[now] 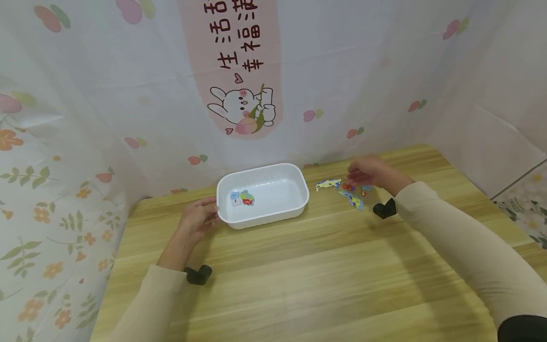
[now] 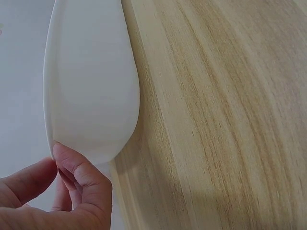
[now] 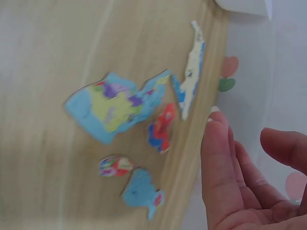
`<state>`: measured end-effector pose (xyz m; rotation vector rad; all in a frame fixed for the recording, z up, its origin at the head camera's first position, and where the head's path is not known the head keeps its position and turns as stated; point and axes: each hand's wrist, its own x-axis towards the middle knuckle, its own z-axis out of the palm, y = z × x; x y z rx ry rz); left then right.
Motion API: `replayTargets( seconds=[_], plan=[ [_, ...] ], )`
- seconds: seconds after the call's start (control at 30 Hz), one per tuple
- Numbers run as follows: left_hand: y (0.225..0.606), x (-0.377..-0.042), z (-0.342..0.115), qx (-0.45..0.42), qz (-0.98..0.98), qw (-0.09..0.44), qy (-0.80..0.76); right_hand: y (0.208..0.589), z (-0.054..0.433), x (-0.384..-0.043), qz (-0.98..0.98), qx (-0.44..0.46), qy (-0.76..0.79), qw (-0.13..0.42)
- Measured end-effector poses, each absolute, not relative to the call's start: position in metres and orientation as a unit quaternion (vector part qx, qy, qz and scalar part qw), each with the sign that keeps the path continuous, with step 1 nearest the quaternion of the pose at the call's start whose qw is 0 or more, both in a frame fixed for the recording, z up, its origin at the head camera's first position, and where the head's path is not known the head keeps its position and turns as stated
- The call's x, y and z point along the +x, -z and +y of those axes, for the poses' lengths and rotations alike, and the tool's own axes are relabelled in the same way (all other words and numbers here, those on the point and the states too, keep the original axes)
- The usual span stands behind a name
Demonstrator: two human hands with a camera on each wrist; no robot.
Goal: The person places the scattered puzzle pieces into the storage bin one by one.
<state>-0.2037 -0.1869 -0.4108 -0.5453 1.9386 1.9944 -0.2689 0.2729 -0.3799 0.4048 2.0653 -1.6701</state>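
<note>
My left hand (image 1: 197,223) pinches the left rim of a white plastic basin (image 1: 267,220); the left wrist view shows thumb and fingers at its edge. Inside the basin, toward its left end, lie a green-and-red map puzzle piece (image 1: 247,197) and a pale blue and white one (image 1: 235,199). Above a loose group of map pieces hovers my right hand (image 1: 371,171), fingers extended and nothing between them. Under it are a long cream-and-blue piece (image 3: 193,69), a large blue-and-yellow piece (image 3: 112,105), a red-and-blue piece (image 3: 162,128), a small multicoloured piece (image 3: 115,166) and a light blue piece (image 3: 140,190).
Both hands work over a wood-grain table (image 1: 290,280). A patterned cloth (image 1: 359,76) with a rabbit drawing hangs right behind its far edge, and more printed cloth hangs at both sides. Black wrist-worn devices (image 1: 199,274) sit at both cuffs.
</note>
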Motion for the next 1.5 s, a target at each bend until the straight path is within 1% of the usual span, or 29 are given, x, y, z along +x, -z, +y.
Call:
replayTargets(
  seconds=[0.3, 0.47, 0.77, 1.07, 1.27, 1.5],
  plan=[
    [0.41, -0.204, -0.186, -0.182, 0.677, 0.153, -0.696, 0.392, 0.286, -0.26, 0.765, 0.145, 0.573, 0.258],
    [0.41, -0.203, -0.187, -0.186, 0.675, 0.152, -0.697, 0.399, 0.289, -0.253, 0.771, 0.145, 0.56, 0.266],
    [0.411, -0.203, -0.188, -0.181, 0.677, 0.155, -0.696, 0.403, 0.296, -0.239, 0.781, 0.162, 0.544, 0.258],
    [0.41, -0.202, -0.187, -0.18, 0.676, 0.154, -0.698, 0.408, 0.3, -0.237, 0.818, 0.144, 0.496, 0.255],
    [0.411, -0.203, -0.187, -0.185, 0.673, 0.151, -0.7, 0.412, 0.293, -0.237, 0.843, 0.141, 0.459, 0.242],
    [0.411, -0.203, -0.187, -0.187, 0.674, 0.151, -0.699, 0.415, 0.283, -0.24, 0.888, 0.127, 0.381, 0.224]
  ],
)
